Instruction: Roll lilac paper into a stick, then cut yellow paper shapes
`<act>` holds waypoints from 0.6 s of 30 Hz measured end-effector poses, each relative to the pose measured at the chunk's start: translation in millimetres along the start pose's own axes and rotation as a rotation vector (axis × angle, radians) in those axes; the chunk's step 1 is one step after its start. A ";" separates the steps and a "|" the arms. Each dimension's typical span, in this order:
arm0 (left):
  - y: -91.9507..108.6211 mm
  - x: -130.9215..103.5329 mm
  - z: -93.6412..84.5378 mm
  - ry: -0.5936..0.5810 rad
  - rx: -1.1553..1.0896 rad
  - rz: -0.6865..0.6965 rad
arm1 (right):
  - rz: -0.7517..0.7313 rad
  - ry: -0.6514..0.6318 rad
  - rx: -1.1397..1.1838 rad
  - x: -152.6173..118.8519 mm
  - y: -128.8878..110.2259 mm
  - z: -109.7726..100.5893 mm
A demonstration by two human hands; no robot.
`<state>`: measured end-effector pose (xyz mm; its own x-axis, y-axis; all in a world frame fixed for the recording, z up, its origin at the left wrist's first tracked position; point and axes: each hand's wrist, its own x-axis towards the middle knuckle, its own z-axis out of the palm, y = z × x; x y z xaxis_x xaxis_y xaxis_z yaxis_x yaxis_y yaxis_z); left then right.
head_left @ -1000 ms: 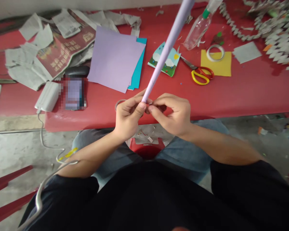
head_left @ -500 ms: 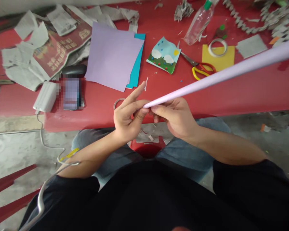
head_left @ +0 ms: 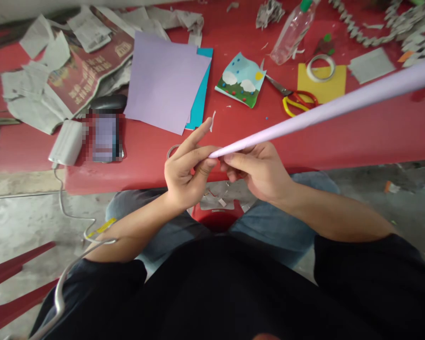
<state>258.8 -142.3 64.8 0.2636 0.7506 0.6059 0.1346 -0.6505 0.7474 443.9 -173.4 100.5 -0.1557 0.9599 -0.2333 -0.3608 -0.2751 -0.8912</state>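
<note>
Head view: the red table (head_left: 368,139) has its near edge running across the picture just in front of the person's lap, rising slightly toward the right. Both hands work over that edge, near its middle. A rolled lilac paper tube (head_left: 304,120) slants from between them up to the right, above the table's near right part, widening until it leaves the picture at the right side. A strip of red tabletop shows between the tube and the near edge; another lies between the left hand and the phone (head_left: 106,137) near the table's left front corner.

Beyond the hands, the lilac sheets (head_left: 166,80) lie over blue paper (head_left: 202,101), and the painted card (head_left: 241,82) sits to their right. Past the tube, toward the far edge, the scissors (head_left: 301,100) rest partly on yellow paper (head_left: 340,87), with their yellow-and-red handles just beside the tube in the picture. A roll of white tape (head_left: 319,80) lies on that paper too.

The left hand (head_left: 182,178) pinches the tube's narrow tip between thumb and forefinger, with no gap showing between them, while another finger points up toward the far edge. The right hand (head_left: 267,172) comes in from the other side, close to the tip, its thumb along the tube's near side and its fingers curled behind and below, partly hidden; its grip is nearly closed around the paper.
</note>
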 end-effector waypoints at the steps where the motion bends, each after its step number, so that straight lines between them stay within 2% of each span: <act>1: -0.8 -0.4 0.1 0.001 -0.001 0.005 | -0.005 0.005 -0.004 -0.3 -0.5 0.6; 5: -0.6 -1.4 0.8 0.002 -0.017 -0.011 | -0.016 0.047 -0.014 -0.8 -1.9 2.8; 12: 11.7 -0.5 3.6 -0.017 -0.160 -0.262 | -0.081 0.099 -0.097 1.4 7.1 -1.0; 18: 16.0 3.5 8.6 0.010 -0.288 -0.343 | -0.192 0.104 -0.184 2.2 8.5 2.3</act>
<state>270.1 -151.0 76.5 0.2410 0.9194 0.3107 -0.0586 -0.3058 0.9503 438.4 -173.8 93.3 -0.0020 0.9965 -0.0836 -0.1997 -0.0823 -0.9764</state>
